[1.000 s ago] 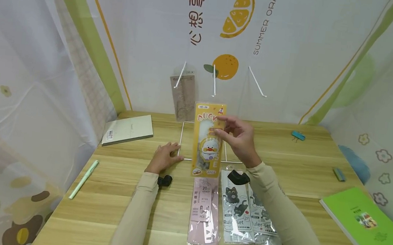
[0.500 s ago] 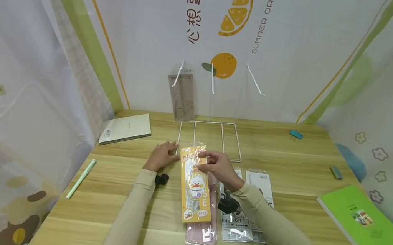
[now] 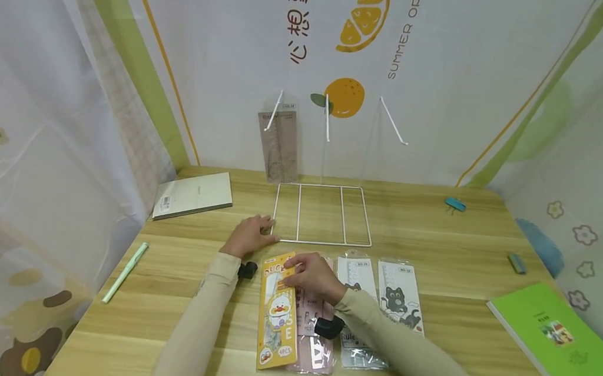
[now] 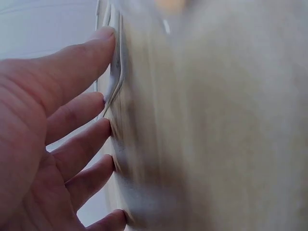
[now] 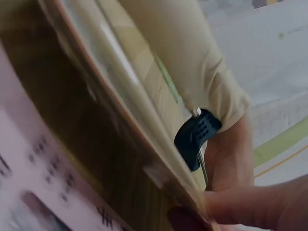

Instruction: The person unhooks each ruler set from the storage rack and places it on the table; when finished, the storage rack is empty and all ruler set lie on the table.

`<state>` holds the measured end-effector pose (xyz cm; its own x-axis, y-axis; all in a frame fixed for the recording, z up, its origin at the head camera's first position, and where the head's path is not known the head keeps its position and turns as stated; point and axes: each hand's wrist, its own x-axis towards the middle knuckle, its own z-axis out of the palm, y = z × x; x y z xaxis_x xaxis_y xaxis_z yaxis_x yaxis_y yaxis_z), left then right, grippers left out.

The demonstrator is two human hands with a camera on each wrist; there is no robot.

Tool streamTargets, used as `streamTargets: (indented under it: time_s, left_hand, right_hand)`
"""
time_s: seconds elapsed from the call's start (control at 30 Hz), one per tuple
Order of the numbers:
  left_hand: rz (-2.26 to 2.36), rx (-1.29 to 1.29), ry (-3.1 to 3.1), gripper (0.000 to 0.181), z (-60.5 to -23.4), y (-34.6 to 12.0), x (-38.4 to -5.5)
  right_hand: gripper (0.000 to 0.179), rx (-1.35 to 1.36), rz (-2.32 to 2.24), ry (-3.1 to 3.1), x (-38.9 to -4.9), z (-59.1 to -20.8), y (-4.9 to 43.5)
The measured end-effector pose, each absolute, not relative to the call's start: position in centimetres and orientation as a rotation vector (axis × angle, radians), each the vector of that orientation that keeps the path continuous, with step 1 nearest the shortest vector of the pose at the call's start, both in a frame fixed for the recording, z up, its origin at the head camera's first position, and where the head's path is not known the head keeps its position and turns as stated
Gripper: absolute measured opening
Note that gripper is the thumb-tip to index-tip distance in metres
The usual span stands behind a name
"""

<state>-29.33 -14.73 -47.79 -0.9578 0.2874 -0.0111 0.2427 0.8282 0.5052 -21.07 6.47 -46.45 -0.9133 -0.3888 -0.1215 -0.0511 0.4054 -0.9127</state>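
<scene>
My right hand (image 3: 314, 276) pinches the upper right edge of a yellow duck-print ruler set package (image 3: 278, 316), just above the table. It partly overlaps a pink ruler set package (image 3: 322, 355) lying beneath. In the right wrist view the yellow package (image 5: 139, 101) appears edge-on, with the thumb against it. My left hand (image 3: 248, 235) rests at the front left corner of a white wire rack (image 3: 321, 243). Its fingers are spread, with fingertips on the tabletop and against the wire in the left wrist view. Two cat-print ruler set packages (image 3: 401, 290) lie right of the pink one.
A brownish package (image 3: 279, 145) hangs on the rack's left hook; two other white hooks (image 3: 327, 119) stick forward. Around the table lie a cream notebook (image 3: 194, 194), a green pen (image 3: 125, 273), a blue clip (image 3: 455, 204), a green clip (image 3: 516, 264) and a green book (image 3: 560, 344).
My right hand has brought the yellow package down from in front of the hooks, toward me and to the left. My left hand has stayed at the rack's corner.
</scene>
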Motion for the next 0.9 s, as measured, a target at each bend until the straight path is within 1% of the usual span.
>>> streamTargets:
  time_s: [0.33,0.57,0.67,0.77,0.9]
  left_hand:
    - [0.783,0.438,2.923,0.058,-47.5,-14.7,-29.2]
    - [0.79,0.434,2.924,0.058,-47.6,-14.7,-29.2]
    - [0.788,0.425,2.92,0.059,-47.6,-14.7,-29.2]
    - [0.795,0.412,2.911,0.06,-47.7,-14.7,-29.3]
    - [0.81,0.406,2.903,0.06,-47.9,-14.7,-29.4]
  right_hand:
    - [0.031,-0.471,-1.073,2.644,-21.4,-46.7,4.9]
    - [0.031,-0.552,-0.998,2.69,-21.4,-47.0,5.2]
    - [0.027,-0.55,-1.034,2.711,-21.8,-46.6,5.8]
    - [0.025,-0.464,-1.085,2.755,-22.7,-45.9,7.2]
    - [0.031,-0.379,-1.183,2.784,-24.7,-45.2,10.7]
